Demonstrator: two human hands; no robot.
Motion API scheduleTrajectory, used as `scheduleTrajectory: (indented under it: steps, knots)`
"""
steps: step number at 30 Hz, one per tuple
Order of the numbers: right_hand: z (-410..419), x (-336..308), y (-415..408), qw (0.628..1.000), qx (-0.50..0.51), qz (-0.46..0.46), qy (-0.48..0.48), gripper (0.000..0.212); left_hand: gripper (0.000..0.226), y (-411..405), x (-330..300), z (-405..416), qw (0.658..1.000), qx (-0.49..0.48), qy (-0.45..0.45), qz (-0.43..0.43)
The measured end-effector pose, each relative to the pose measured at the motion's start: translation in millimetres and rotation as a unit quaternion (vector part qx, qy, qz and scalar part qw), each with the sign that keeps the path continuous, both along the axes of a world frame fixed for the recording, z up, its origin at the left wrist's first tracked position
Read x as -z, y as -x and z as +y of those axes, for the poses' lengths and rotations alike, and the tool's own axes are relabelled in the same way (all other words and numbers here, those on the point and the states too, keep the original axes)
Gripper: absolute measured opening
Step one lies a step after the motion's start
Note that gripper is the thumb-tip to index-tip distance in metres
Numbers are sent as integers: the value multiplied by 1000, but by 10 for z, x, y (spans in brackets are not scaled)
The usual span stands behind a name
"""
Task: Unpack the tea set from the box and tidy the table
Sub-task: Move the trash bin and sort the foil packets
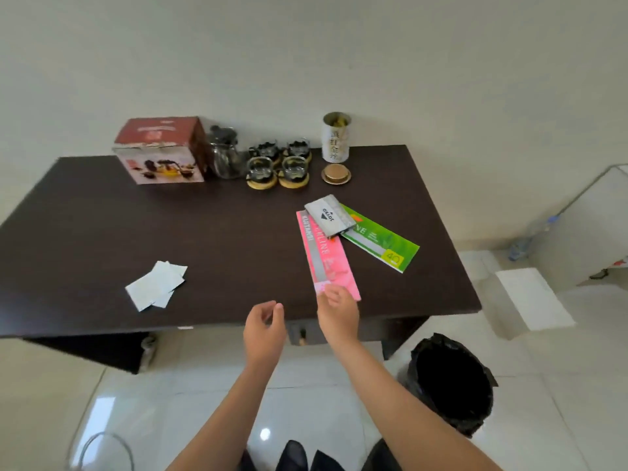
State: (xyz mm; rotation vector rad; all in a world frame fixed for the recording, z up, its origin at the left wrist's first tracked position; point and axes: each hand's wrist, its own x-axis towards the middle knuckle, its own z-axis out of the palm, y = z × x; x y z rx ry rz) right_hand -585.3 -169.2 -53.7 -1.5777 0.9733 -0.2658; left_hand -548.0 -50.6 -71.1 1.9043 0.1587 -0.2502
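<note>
The red tea set box (159, 151) stands at the back left of the dark table (102, 232). Beside it are a glass teapot (225, 154) and several glass cups (278, 163) on round coasters. A long pink package (326, 253) lies right of centre, with a grey packet (327, 215) resting on its far end and a green package (380, 241) beside it. My right hand (338, 309) pinches the pink package's near end. My left hand (265, 329) hovers over the table's front edge, fingers curled and apart, holding nothing.
A white tin (335, 137) stands open at the back, its round lid (336, 174) lying in front. White paper sheets (156, 283) lie front left. A bin with a black bag (452, 382) sits on the floor to the right. A plastic bottle (530, 237) stands by the wall.
</note>
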Motion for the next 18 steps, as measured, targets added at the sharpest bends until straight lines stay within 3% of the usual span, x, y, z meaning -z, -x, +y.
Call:
scheduleTrajectory:
  steps: [5,10,13,18]
  knots:
    - [1004,39,-733,994,-109,6,23,28,18,-615,57,1177,995,-88,-38,-24]
    - [1731,161,-1301,983,-170,53,41,36,35,-1216,108,2100,983,-113,-146,-5]
    - [1976,242,-1579,976,-193,86,59,41,50,-1514,145,2419,974,-77,-212,1]
    - [2181,342,-2124,947,-257,147,126,54,97,-2000,270,2630,942,52,-330,10]
